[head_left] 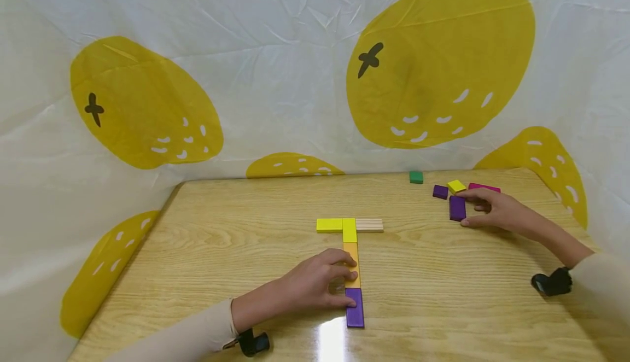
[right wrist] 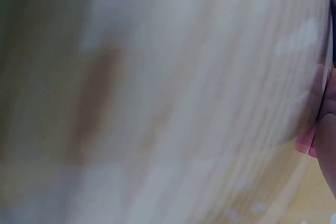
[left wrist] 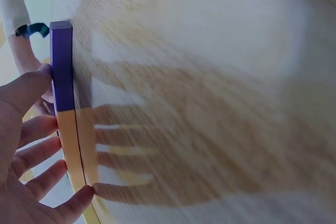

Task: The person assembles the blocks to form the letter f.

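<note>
A column of flat blocks lies on the table, with a purple block (head_left: 355, 315) at its near end and an orange block (head_left: 351, 281) above it. My left hand (head_left: 315, 281) rests along the column's left side. Its thumb touches the purple block and its spread, fairly straight fingers touch the orange one. A yellow block (head_left: 349, 231) tops the column, between another yellow block (head_left: 329, 225) and a plain wood block (head_left: 369, 225). At the far right my right hand (head_left: 498, 211) pinches a second purple block (head_left: 457, 208) between thumb and fingers, at its near and far ends.
Around the right hand lie a small purple block (head_left: 440, 192), a small yellow block (head_left: 456, 186) and a pink block (head_left: 484, 187). A green block (head_left: 415, 177) sits at the back edge of the wooden table (head_left: 221, 241). A lemon-print cloth (head_left: 275, 77) hangs behind.
</note>
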A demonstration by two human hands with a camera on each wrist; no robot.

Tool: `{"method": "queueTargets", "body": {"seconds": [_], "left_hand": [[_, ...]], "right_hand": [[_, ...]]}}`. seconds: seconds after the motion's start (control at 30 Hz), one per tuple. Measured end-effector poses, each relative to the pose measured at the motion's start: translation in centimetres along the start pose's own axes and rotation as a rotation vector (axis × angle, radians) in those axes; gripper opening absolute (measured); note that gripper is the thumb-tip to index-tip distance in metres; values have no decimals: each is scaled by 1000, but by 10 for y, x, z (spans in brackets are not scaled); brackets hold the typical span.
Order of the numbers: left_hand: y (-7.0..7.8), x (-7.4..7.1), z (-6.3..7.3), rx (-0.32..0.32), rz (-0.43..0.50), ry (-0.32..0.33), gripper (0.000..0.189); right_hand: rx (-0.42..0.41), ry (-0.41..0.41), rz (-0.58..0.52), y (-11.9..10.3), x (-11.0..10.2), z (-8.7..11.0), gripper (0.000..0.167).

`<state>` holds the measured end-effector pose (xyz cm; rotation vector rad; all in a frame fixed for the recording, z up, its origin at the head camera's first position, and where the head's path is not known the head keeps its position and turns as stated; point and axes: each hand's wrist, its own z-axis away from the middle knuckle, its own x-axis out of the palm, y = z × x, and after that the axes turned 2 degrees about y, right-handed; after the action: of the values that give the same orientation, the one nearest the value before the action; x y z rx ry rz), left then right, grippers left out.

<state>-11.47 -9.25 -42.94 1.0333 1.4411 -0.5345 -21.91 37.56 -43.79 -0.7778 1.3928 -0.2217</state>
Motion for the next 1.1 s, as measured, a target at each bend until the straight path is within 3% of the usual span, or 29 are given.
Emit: {"method": "queueTargets", "body": {"seconds": [0.4,0.77,1.1], "left_hand": [[0,-1,1,-18,10,-13,50],[3,-1,0,-19,13,-9,49],[3,-2,1,-32,23,-12,49]], "right_hand": [[6,-16,40,-25,-1,-8,72],[-97,24,-37,-56,11,-25,72],[-102,-7,-42,-81,22,-47,72]]}}
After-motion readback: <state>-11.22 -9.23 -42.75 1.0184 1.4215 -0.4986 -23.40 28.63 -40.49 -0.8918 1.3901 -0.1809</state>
